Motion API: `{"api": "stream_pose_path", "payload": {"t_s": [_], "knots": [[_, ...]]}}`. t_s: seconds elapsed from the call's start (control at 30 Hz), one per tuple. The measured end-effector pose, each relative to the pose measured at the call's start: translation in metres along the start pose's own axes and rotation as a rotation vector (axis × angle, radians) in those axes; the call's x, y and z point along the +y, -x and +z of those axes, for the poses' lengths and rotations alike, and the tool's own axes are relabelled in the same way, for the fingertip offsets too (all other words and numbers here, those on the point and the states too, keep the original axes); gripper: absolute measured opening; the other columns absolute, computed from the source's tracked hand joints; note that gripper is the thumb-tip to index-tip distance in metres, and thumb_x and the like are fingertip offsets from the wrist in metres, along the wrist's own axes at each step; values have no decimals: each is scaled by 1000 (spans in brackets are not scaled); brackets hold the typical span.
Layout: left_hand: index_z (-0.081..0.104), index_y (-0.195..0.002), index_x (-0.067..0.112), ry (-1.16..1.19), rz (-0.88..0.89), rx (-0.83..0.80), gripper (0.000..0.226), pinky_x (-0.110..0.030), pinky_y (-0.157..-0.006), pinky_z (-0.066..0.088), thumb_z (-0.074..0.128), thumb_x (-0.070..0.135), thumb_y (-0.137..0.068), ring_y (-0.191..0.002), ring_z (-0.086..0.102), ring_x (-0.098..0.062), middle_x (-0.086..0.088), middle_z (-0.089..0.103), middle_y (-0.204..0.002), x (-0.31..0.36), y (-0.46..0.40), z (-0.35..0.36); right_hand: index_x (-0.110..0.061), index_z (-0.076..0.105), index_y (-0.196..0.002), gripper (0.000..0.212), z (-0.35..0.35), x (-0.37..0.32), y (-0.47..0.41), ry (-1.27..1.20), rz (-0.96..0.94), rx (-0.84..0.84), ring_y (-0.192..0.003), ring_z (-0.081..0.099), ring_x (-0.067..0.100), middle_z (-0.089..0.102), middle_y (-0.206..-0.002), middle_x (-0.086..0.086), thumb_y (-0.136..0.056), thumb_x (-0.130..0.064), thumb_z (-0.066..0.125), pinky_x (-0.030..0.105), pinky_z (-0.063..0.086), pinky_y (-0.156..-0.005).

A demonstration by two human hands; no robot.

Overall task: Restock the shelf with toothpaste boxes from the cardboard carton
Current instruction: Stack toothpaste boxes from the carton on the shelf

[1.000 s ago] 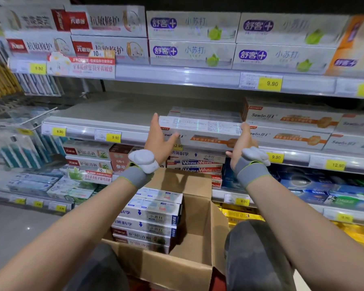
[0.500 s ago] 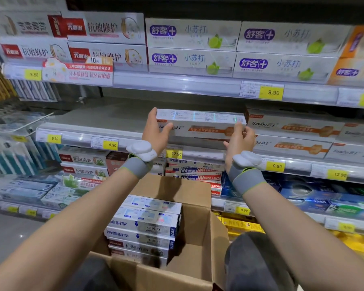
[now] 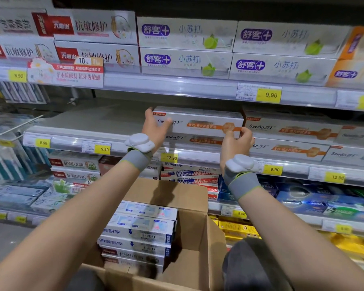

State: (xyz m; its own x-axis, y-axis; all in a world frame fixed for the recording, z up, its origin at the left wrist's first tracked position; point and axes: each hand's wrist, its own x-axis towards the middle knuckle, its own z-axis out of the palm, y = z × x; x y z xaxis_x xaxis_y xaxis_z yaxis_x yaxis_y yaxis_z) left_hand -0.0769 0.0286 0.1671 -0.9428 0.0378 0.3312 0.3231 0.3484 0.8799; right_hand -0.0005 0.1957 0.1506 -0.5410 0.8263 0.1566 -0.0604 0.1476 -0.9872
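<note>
Gripping each end of the toothpaste box (image 3: 200,122), left hand (image 3: 156,128) and right hand (image 3: 235,143) curl fingers round it atop the shelf (image 3: 76,122) stack.

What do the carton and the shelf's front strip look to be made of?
Carton: brown cardboard, matte, going by its dull fibrous walls and folded flap. Shelf's front strip: probably clear glossy plastic, since it glints and price tags show through it.
</note>
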Motion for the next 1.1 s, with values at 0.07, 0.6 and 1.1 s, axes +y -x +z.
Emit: {"api": "stream_pose_path", "payload": {"t_s": [0.07,0.6,1.1], "knots": [[25,-139,6,-1,4,2,59,-29,-89,44,57,20,-91,-106,51,-20,-14,48,-127,-2,-3,5,-12,42,-137,42,-1,2,0,64,-3,-11,-111,50,24,31,-142,7,-96,-19,45,16,28,-72],[39,-123,5,-15,-68,17,40,-31,-90,45,57,12,-88,-111,53,-28,-14,49,-125,-15,-10,26,-7,31,-146,54,-3,13,0,159,-101,-59,-125,45,26,29,-145,9,-92,-3,38,22,34,-88],[25,-141,-2,-213,131,98,62,-26,-109,18,56,9,-89,-136,27,-29,-18,29,-145,-28,26,25,-4,54,-112,27,6,40,31,159,-141,-111,-104,53,24,52,-122,10,-89,0,42,21,34,-75]]}}
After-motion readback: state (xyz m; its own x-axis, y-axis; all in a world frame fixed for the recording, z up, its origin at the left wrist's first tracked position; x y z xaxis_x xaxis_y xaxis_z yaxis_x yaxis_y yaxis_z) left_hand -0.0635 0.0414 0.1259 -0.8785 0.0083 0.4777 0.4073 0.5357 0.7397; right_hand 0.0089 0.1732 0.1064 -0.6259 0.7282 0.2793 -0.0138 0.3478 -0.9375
